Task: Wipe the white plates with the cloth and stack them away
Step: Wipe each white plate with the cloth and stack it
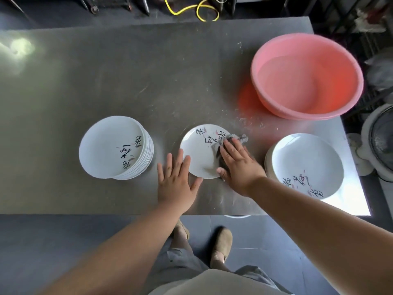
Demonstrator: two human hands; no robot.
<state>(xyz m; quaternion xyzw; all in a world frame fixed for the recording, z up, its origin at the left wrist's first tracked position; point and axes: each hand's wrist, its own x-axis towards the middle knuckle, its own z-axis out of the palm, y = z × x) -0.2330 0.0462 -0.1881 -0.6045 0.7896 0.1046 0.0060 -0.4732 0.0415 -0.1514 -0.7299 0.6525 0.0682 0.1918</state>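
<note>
Right hand (240, 165) lay flat, fingers straight, pressing the grey cloth (236, 139) onto the middle plate (200, 154) on the steel table (106, 81). Left hand (175, 179), fingers spread and gripping nothing, touched that plate's rim. Left stack (110, 147) and right stack (306, 165) flanked it.

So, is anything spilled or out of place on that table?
Only slightly. Pale flecks lie scattered over the table between the middle plate and the pink basin, like splashes or residue; I cannot tell which. The left stack and right stack look neat, nothing broken.
</note>
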